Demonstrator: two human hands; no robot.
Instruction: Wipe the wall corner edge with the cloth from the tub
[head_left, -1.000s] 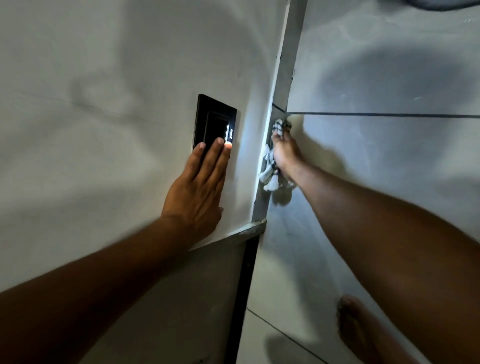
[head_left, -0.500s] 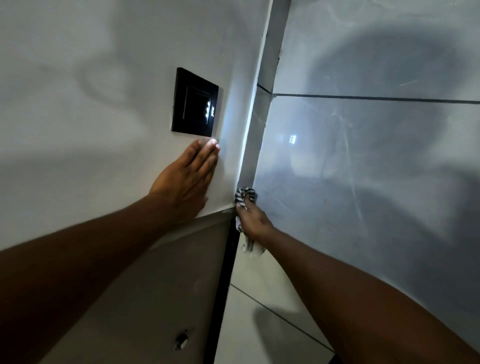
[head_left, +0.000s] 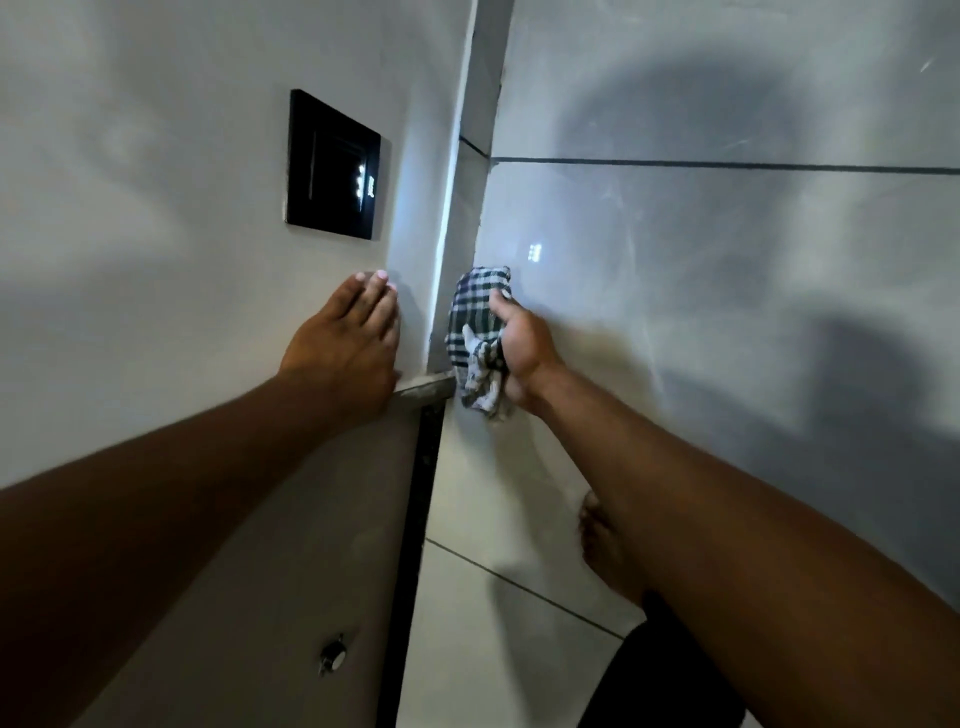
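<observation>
Cloth (head_left: 475, 322) — checked, bunched — is gripped in the closed right hand (head_left: 522, 343) and pressed against the wall corner edge (head_left: 445, 249). Just beside it, the left hand (head_left: 348, 343) is laid flat and open on the wall, empty — below the black switch plate (head_left: 332, 166).

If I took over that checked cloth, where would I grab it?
Probably the bunched middle of the checked cloth, coming from the right as the right hand does. The corner edge blocks the left, and loose ends dangle below.
</observation>
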